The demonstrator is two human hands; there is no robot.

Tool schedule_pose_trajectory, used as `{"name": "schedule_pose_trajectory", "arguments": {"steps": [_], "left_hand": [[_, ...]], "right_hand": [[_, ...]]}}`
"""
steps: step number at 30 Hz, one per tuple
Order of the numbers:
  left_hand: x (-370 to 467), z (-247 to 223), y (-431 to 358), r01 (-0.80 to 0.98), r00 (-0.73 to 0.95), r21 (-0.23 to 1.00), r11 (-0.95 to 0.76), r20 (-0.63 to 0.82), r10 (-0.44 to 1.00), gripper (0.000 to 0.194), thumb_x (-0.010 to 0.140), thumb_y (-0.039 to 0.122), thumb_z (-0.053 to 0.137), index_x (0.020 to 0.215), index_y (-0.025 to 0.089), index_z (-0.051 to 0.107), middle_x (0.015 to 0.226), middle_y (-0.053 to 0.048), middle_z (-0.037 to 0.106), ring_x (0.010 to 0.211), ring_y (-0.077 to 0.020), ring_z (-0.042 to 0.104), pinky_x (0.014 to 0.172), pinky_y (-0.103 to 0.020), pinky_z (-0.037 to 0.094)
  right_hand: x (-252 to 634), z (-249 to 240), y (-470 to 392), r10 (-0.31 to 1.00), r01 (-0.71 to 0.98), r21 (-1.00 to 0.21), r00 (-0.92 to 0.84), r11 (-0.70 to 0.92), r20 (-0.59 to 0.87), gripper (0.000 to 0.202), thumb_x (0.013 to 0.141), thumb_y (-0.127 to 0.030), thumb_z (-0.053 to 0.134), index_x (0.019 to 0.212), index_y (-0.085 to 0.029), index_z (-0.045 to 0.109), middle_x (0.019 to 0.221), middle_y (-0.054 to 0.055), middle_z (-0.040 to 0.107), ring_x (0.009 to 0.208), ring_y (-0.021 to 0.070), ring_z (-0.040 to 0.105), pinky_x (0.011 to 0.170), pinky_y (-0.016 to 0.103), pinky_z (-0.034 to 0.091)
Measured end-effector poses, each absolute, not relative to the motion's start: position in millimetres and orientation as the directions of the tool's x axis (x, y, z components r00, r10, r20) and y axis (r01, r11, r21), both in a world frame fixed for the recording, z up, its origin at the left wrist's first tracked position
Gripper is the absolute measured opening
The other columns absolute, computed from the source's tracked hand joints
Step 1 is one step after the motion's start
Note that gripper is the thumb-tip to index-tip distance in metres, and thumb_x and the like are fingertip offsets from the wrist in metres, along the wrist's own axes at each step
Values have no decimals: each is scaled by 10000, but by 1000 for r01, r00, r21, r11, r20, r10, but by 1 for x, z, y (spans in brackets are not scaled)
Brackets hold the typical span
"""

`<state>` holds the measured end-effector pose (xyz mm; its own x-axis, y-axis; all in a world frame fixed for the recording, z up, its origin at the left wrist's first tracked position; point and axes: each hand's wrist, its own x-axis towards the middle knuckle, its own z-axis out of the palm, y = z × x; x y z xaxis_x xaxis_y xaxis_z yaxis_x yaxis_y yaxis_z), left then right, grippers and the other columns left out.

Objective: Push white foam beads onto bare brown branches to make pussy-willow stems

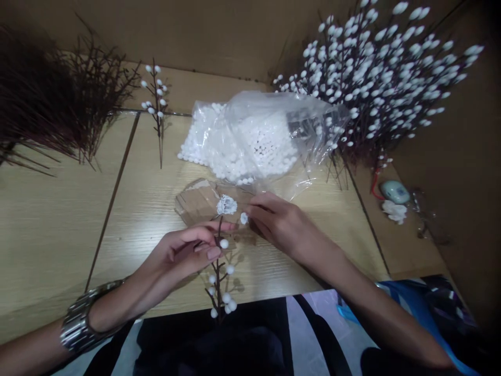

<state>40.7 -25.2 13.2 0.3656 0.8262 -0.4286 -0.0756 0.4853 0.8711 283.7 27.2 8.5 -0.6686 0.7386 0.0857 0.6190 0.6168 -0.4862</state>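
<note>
While the left hand [183, 256] pinches a thin brown twig [218, 271] between thumb and curled fingers, the right hand [274, 222] holds one small white ball [243, 218] at its closed fingertips, just beside the twig's tip. Twig sits over the bench [58, 219], directly in front of a scrap of cardboard [198, 201] carrying a white glue blob [227, 205]; several balls already sit on its lower side shoots. Risks as judged: ball is tiny and light, so a loose pinch could drop it; wet glue could smear onto fingers or string across the cardboard; pressing too hard on the slim twig could bend it or knock off balls already fixed. Behind the cardboard, an open plastic bag [274, 120] of balls lies slack, and a nudge could spill them. Finished stems [383, 78] stand behind-right of the cardboard, bare twigs [58, 99] behind-left.
</note>
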Motion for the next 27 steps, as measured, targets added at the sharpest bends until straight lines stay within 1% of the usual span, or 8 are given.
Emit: {"name": "schedule_pose_trajectory", "arguments": {"steps": [3, 5, 9, 12, 15, 18, 22, 27], "left_hand": [[41, 14, -25, -84, 367, 879, 470, -412, 834, 169, 859, 325, 737, 749, 198, 721, 1382, -80, 640, 1346, -320, 514, 1133, -416, 393], [40, 14, -24, -80, 395, 888, 454, -390, 832, 163, 872, 329, 725, 777, 196, 727, 1396, -86, 629, 1356, -319, 505, 1148, -422, 374], [38, 15, -23, -62, 430, 902, 428, -363, 827, 162, 899, 317, 702, 796, 195, 720, 1412, -90, 615, 1379, -301, 483, 1173, -423, 344], [38, 14, -24, -79, 436, 901, 427, -354, 827, 143, 909, 298, 696, 805, 201, 711, 1422, -85, 604, 1392, -285, 470, 1183, -429, 327], [38, 13, -25, -86, 440, 900, 428, -351, 826, 125, 918, 289, 687, 824, 210, 708, 1431, -74, 594, 1395, -276, 467, 1185, -429, 320], [37, 11, -25, -88, 445, 897, 432, -353, 823, 120, 919, 297, 687, 835, 213, 705, 1436, -72, 589, 1388, -278, 475, 1176, -423, 334], [38, 12, -24, -70, 449, 905, 420, -347, 823, 141, 920, 310, 686, 825, 207, 699, 1424, -76, 594, 1352, -275, 509, 1158, -409, 355], [38, 15, -23, -62, 463, 903, 425, -351, 814, 135, 930, 296, 668, 830, 210, 700, 1415, -70, 592, 1331, -264, 521, 1119, -389, 382]], "right_hand": [[286, 10, 27, 762, 620, -522, -641, 586, 93, 189, 967, -129, 531, 1027, -226, 682, 1009, 84, 683, 972, 248, 631, 848, 398, 538], [288, 9, 26, 773, 612, -550, -625, 569, 105, 188, 981, -142, 517, 1035, -224, 677, 1003, 78, 689, 971, 242, 630, 854, 401, 536], [292, 8, 25, 777, 592, -579, -618, 561, 120, 210, 1005, -154, 481, 1105, -214, 655, 1054, 77, 686, 981, 234, 624, 864, 419, 538], [291, 8, 25, 774, 588, -581, -622, 563, 120, 222, 1008, -172, 490, 1156, -222, 647, 1074, 74, 681, 984, 232, 617, 865, 424, 540], [290, 9, 26, 765, 590, -569, -634, 573, 114, 216, 1014, -192, 486, 1131, -213, 667, 1077, 84, 677, 982, 236, 612, 851, 431, 540], [290, 9, 28, 768, 587, -578, -631, 567, 112, 220, 1013, -186, 484, 1112, -230, 675, 1062, 77, 677, 977, 235, 613, 842, 436, 539], [292, 7, 31, 807, 537, -688, -578, 488, 120, 199, 995, -183, 528, 1104, -254, 679, 1063, 52, 702, 990, 216, 636, 864, 412, 532], [294, 7, 29, 886, 424, -865, -461, 268, 49, 146, 951, -219, 617, 1030, -266, 730, 1013, 28, 737, 914, 185, 674, 790, 350, 534]]}}
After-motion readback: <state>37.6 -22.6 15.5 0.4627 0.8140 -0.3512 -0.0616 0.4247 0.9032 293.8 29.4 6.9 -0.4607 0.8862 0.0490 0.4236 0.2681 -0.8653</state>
